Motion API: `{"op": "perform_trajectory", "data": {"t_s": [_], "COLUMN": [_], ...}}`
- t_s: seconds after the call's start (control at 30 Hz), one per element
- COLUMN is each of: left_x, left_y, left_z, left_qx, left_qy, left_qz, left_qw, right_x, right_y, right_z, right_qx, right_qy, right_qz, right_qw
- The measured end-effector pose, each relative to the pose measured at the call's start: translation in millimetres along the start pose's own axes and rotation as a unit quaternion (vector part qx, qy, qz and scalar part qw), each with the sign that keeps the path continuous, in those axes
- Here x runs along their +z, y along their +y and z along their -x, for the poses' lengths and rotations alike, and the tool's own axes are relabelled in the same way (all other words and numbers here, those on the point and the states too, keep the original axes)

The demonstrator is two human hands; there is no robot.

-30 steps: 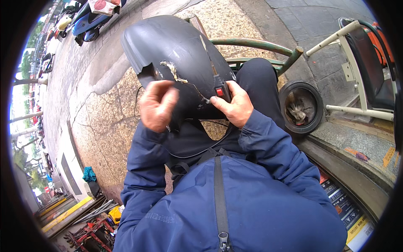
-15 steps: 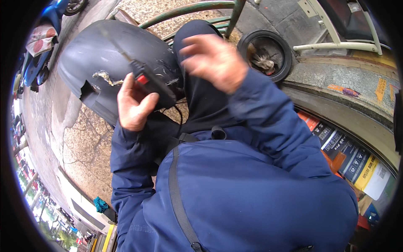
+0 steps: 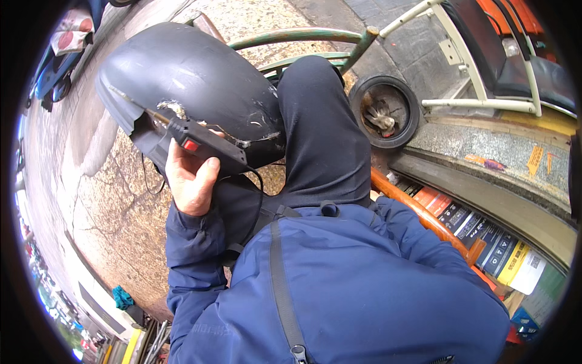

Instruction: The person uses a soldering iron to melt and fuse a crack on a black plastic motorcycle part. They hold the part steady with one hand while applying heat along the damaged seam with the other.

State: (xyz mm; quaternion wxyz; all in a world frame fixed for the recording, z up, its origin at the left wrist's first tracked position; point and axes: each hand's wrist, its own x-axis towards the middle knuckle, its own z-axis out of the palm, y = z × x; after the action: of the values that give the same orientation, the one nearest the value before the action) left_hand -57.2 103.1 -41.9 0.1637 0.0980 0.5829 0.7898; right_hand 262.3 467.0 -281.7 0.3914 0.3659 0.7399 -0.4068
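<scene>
My left hand (image 3: 193, 182) is closed around a black corded electric hand tool (image 3: 215, 147), like a soldering iron or plastic welder. It has a red switch and a thin metal tip pointing up and left. Behind the tool, a large, curved dark grey plastic shell (image 3: 200, 73) lies over my left leg. Its surface is scuffed, with a ragged whitish patch near the tool's tip and a rough, cracked lower right edge. The tip passes in front of the shell; whether it touches cannot be told. My right hand is out of sight, its sleeve (image 3: 412, 233) running down at my right side.
A black tyre-like ring (image 3: 418, 115) with rag-like scraps in it lies beyond my right knee. Green tubular chair rails (image 3: 291, 37) stand ahead. To the right are an orange-brown wooden bar (image 3: 418, 209), printed boxes (image 3: 479, 221) and a cream-framed chair (image 3: 479, 103). A blue scooter (image 3: 54, 70) stands far left.
My right hand has dropped from above my knee to my right side, out of view. The tool in my left hand has tilted flatter, its tip farther left. The view has shifted.
</scene>
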Motion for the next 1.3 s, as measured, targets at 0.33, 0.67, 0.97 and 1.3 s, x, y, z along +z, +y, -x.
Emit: {"op": "perform_trajectory", "data": {"t_s": [0.33,0.67,0.97,1.3], "left_x": [-2.1,-0.7,-4.4,-21.9], "left_y": [-4.6,0.8,2.2,-4.3], "left_z": [0.7,2.7,0.6,-12.7], "left_qx": [-0.002,-0.068,-0.095,-0.077], "left_qy": [-0.002,-0.001,-0.024,-0.079], "left_qz": [-0.022,-0.125,-0.170,-0.155], "left_qw": [1.000,0.990,0.981,0.982], "right_x": [1.0,30.1,27.8,4.2], "right_y": [-22.6,-3.1,-19.0,-14.7], "right_z": [-9.5,-27.0,12.4,35.5], "right_qx": [-0.013,-0.062,-0.090,0.041], "right_qy": [-0.018,-0.044,-0.076,-0.140], "right_qz": [-0.037,-0.181,-0.301,-0.077], "right_qw": [0.999,0.981,0.946,0.986]}}
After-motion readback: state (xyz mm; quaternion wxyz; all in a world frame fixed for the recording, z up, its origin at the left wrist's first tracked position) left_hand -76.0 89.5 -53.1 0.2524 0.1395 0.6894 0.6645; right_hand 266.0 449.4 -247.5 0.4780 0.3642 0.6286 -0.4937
